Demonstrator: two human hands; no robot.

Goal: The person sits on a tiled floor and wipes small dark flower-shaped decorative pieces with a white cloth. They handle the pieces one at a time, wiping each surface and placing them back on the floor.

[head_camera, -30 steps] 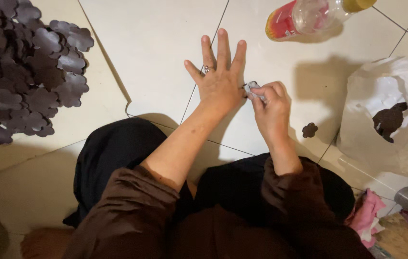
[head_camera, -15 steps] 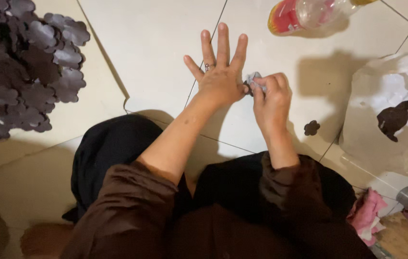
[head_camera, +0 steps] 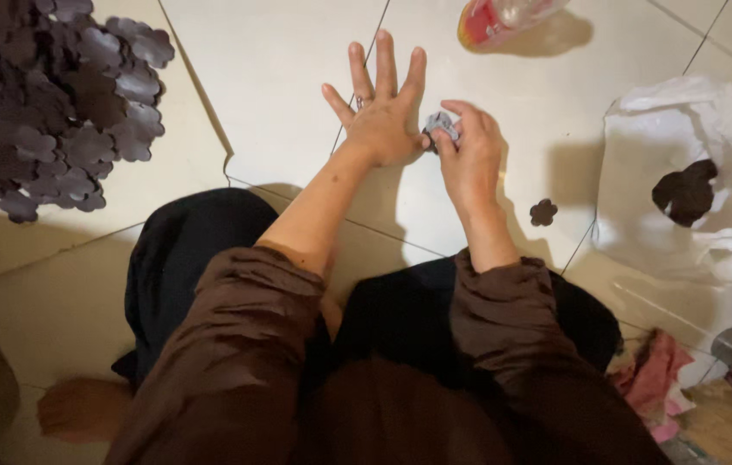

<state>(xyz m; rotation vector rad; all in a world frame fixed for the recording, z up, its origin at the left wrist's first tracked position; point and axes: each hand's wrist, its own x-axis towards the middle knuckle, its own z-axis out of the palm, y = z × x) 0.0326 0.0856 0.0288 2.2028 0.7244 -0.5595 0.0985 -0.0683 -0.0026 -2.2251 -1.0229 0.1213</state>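
Our left hand (head_camera: 381, 112) lies flat over the pale tiled floor (head_camera: 271, 77), fingers spread wide and a ring on one of them; it seems to serve as a steady backing for the work of the other hand. Our right hand (head_camera: 469, 151) sits just beside it, thumb-side, fingertips pinching a small greyish flower-shaped piece (head_camera: 440, 126) against the left thumb's edge, held close, we judge, for fine control.

Beyond the right wrist, near it, a single dark flower cutout (head_camera: 543, 212) rests alone on the tile; farther right a white plastic bag (head_camera: 693, 129) lies open with a dark piece (head_camera: 686, 191) on it. Ahead of the fingertips a plastic bottle (head_camera: 504, 17) lies on its side at the frame's edge. Well off to the left a heap of dark flower cutouts (head_camera: 47, 103) spreads; bare tile lies between it and our left hand, leaving room to reach.
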